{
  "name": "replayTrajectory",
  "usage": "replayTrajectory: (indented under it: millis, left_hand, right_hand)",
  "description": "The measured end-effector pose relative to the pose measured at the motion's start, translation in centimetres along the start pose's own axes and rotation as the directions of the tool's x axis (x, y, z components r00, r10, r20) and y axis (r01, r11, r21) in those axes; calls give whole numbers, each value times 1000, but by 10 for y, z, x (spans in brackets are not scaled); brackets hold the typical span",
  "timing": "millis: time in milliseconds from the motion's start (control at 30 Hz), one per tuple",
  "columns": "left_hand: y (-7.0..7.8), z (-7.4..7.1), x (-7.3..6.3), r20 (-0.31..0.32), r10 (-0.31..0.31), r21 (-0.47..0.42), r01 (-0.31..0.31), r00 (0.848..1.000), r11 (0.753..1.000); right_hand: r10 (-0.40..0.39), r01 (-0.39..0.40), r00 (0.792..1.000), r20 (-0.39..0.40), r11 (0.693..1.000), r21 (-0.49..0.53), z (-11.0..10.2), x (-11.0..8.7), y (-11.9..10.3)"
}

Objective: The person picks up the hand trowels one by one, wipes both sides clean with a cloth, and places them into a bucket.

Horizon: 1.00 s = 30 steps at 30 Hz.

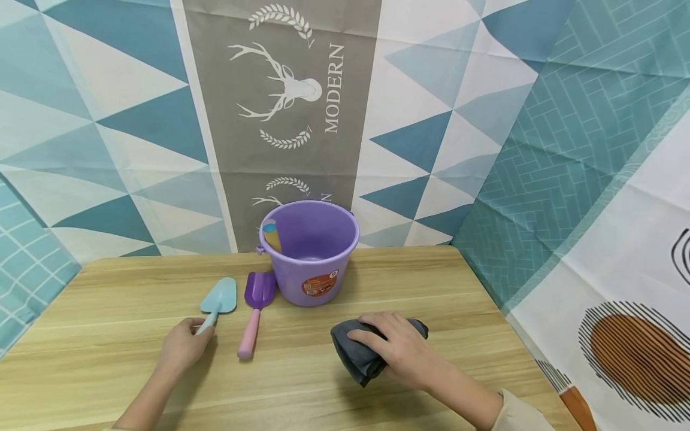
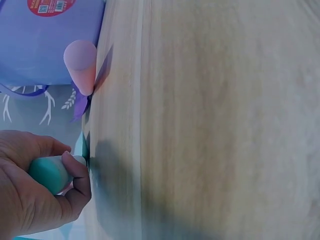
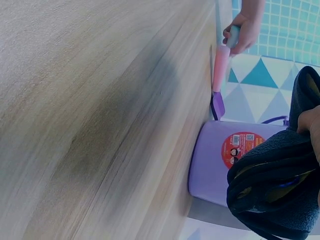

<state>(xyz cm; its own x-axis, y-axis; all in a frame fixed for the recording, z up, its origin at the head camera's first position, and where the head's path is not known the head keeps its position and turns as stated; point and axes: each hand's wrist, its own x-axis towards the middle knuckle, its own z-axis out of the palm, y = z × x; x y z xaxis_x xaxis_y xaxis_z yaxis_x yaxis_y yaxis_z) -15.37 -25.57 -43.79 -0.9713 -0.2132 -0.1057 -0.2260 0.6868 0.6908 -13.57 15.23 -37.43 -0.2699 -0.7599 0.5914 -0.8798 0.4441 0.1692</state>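
My left hand [image 1: 183, 345] grips the handle of a light-blue toy shovel [image 1: 221, 296], whose blade points away toward the wall. In the left wrist view the handle's rounded green end [image 2: 47, 175] pokes out between thumb and fingers. Just right of it lies a purple toy shovel with a pink handle [image 1: 250, 335], its scoop beside the bucket. My right hand [image 1: 401, 347] holds a folded dark-grey cloth [image 1: 358, 353] over the right part of the table. Folded layers of the cloth [image 3: 275, 185] show in the right wrist view.
A purple bucket [image 1: 315, 278] with a red label stands at the table's back edge. Inside it leans a yellow object with a blue end [image 1: 272, 236]. The wooden table [image 1: 291, 389] meets a patterned wall covering [image 1: 286, 149] behind, with more hangings at both sides.
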Motion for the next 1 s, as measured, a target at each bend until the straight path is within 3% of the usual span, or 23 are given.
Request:
replayTrajectory:
  millis: [467, 733, 1000]
  left_hand:
    - [-3, -13, -5, 14, 31, -37, -31, 999, 999]
    - [-6, -28, -14, 5, 56, -11, -56, 998, 998]
    - [4, -40, -30, 13, 113, 9, -113, 993, 994]
  right_hand:
    - [15, -15, 1000, 8, 1000, -4, 0, 0, 1]
    - [9, -9, 1000, 5, 1000, -16, 0, 1, 5]
    - [-19, 19, 1000, -2, 999, -49, 0, 6, 8]
